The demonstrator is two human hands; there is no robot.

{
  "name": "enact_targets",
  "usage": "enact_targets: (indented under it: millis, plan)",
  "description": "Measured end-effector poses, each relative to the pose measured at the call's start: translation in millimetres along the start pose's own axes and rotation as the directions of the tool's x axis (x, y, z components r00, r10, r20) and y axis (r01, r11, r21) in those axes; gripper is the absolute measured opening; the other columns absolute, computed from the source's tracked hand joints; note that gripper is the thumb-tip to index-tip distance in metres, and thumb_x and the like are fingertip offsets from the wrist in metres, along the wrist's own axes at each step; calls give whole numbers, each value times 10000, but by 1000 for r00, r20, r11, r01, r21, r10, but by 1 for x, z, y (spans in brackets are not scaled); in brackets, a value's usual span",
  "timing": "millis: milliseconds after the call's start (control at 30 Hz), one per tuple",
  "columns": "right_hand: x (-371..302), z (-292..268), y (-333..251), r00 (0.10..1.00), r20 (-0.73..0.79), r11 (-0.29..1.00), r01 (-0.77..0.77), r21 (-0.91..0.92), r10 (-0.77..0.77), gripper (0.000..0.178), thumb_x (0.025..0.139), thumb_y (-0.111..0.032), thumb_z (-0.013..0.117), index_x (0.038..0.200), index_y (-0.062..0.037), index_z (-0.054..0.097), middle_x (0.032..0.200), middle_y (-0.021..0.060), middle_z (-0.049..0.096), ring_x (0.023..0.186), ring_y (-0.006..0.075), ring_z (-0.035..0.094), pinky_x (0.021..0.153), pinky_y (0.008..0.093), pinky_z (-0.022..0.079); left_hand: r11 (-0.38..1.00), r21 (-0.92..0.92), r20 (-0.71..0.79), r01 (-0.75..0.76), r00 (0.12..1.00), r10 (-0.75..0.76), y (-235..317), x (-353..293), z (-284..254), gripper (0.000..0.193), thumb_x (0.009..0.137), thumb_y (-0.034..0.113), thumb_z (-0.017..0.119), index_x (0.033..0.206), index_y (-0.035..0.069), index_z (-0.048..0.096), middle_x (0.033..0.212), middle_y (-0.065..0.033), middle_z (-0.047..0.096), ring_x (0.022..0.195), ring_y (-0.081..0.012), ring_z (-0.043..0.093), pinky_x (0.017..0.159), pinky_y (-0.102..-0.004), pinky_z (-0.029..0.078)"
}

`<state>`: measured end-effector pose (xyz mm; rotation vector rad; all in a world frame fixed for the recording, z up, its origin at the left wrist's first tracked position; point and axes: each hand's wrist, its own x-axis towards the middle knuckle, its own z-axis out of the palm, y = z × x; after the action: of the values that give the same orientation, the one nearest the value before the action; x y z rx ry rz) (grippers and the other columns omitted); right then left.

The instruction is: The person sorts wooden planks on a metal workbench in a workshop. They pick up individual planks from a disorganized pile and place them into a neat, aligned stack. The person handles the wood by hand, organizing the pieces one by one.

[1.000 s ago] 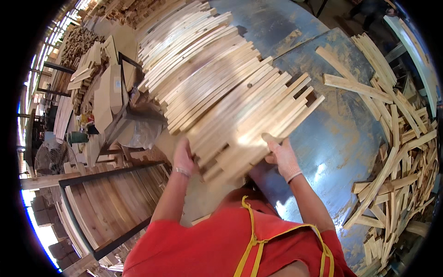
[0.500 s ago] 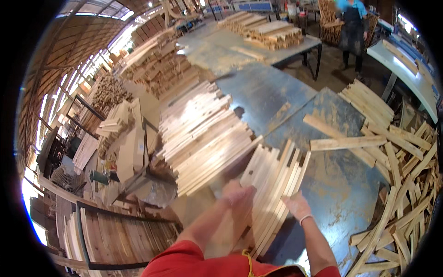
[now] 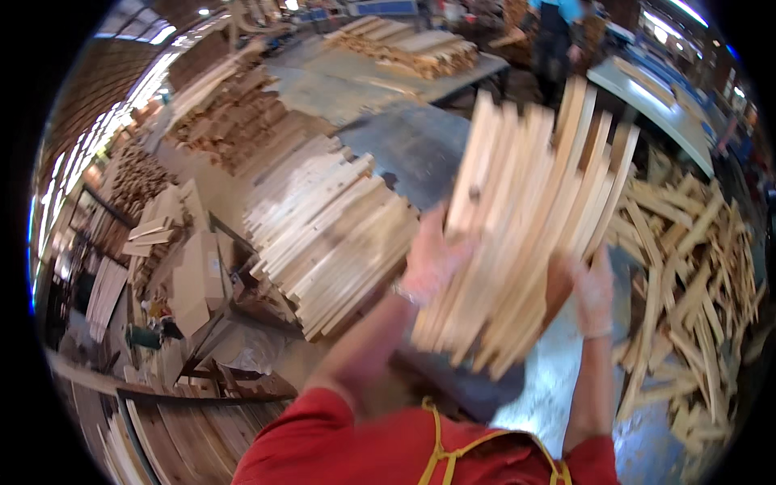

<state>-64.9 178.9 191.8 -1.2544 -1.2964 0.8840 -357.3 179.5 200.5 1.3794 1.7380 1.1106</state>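
Between my two hands is a bundle of pale wooden strips (image 3: 517,218), raised off the metal table and tilted, its strips uneven at both ends. My left hand (image 3: 435,257) presses on the bundle's left side, closed around the edge. On the opposite side my right hand (image 3: 588,293) grips the outer strips; its fingers are partly blurred and hidden by the wood. To the left of the bundle lies a wide row of wooden strips (image 3: 339,226), side by side.
A heap of loose offcuts (image 3: 687,283) fills the right side. Stacked boards (image 3: 404,44) sit on the far end of the metal table (image 3: 396,137). A person (image 3: 554,40) in a dark apron stands beyond. A black-framed rack of boards (image 3: 194,428) is at lower left.
Both hands have lifted the bundle of strips off the table, up and to the right. The view has shifted too, and the bundle now hides part of the table and the offcuts.
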Motion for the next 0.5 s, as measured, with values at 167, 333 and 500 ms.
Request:
enact_targets:
  millis: [167, 333, 500]
  plan:
    - [-20, -1, -74, 988, -47, 986, 144, -88, -149, 668, 955, -114, 771, 1557, -21, 495, 1353, 96, 674, 1128, 197, 651, 1016, 348, 545, 703, -664, 52, -253, 923, 382, -7, 14, -27, 759, 912, 291, 832, 1533, 13, 495, 1458, -197, 574, 1314, -343, 628, 1105, -457, 536]
    - [-109, 43, 38, 822, 178, 484, 478, -733, -541, 839, 853, -213, 863, 1569, -25, 467, 1377, 228, 644, 1016, 373, 675, 1016, 435, 565, 882, -365, 341, -300, 838, 426, -194, 26, -37, 506, 1079, 216, 612, 1550, 54, 519, 1479, -124, 623, 1309, -260, 641, 1103, -412, 547]
    - [-207, 104, 97, 932, 138, 661, -129, -739, 336, 991, 890, -150, 778, 1696, -20, 216, 1571, 308, 483, 1364, 461, 562, 1122, 470, 534, 285, 607, 600, -742, 663, 447, -303, -18, -79, 519, 1028, 189, 578, 1527, 52, 539, 1446, -133, 639, 1305, -283, 615, 1120, -444, 483]
